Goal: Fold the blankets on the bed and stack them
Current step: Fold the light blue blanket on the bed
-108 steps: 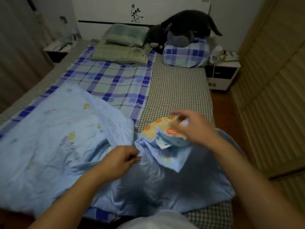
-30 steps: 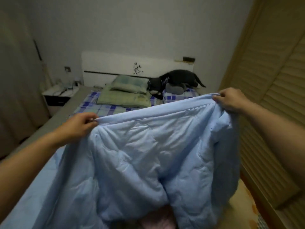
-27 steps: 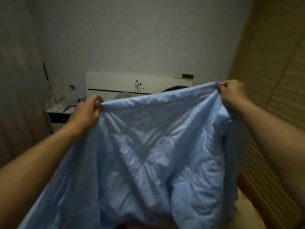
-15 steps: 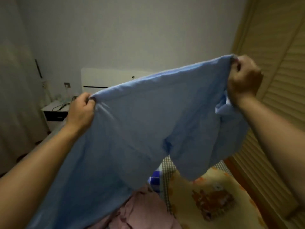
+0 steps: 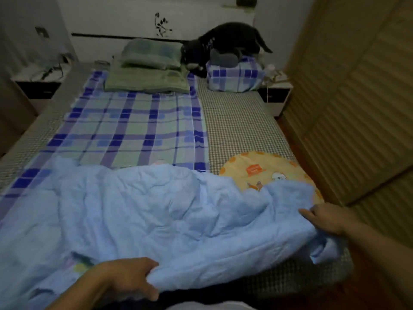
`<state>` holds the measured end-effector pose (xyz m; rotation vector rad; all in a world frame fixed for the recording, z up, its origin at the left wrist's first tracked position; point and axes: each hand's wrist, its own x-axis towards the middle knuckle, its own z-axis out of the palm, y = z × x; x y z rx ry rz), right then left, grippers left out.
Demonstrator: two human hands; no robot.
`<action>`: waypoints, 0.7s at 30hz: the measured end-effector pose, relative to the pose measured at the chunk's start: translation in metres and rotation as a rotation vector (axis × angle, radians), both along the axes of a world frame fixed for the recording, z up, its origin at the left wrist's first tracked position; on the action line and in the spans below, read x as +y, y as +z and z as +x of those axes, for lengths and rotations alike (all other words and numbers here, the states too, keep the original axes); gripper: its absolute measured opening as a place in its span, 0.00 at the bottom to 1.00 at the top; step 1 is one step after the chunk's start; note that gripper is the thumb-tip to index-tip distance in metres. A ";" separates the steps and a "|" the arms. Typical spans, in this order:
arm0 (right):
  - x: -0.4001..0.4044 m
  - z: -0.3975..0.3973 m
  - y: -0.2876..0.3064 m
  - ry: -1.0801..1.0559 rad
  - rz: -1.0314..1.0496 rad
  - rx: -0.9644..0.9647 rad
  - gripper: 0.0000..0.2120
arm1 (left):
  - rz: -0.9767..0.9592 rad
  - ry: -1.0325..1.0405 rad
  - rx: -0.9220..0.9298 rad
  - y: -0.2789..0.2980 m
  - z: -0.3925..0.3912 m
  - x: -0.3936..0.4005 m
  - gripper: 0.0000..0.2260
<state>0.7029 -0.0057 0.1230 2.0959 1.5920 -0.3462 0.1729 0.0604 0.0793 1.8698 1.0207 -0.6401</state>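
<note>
Left hand: the left hand [image 5: 128,279] sits at the near edge of the bed, fingers and thumb curled round the near hem of the pale blue quilted blanket [image 5: 156,215].
Right hand: the right hand [image 5: 328,218] lies at the blanket's right border, fingers bent down onto the cloth; whether it pinches or only presses cannot be told.
Blanket: spread rumpled across the foot of the bed, its far edge lying over the blue-and-green plaid sheet [image 5: 134,128] and its right part covering the near side of the round yellow cartoon-print cushion [image 5: 263,170].
Edges: the blanket's right corner droops over the side of the grey checked mattress [image 5: 241,121], just beside the slatted wooden wardrobe doors [image 5: 357,104].
Open room: bare plaid sheet and checked mattress run from the blanket's far edge up to the green pillows [image 5: 149,70], the plaid-covered pillow [image 5: 234,77] and the black plush animal [image 5: 223,44] at the white headboard [image 5: 156,21].
Change: half a second ago both hands held the blanket high in the air, stretched between them; now it is down on the bed, and the pink cloth seen under it then is out of sight.
</note>
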 end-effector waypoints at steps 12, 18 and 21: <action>0.132 0.023 0.253 -0.005 0.889 -0.109 0.27 | 1.250 0.548 -0.196 0.283 0.016 0.191 0.11; 0.147 0.018 0.455 -0.128 1.735 -0.003 0.29 | 1.962 0.974 -0.584 0.498 0.037 0.180 0.06; 0.139 0.008 0.432 0.025 1.562 -0.093 0.27 | 1.815 0.742 -0.299 0.474 0.025 0.180 0.07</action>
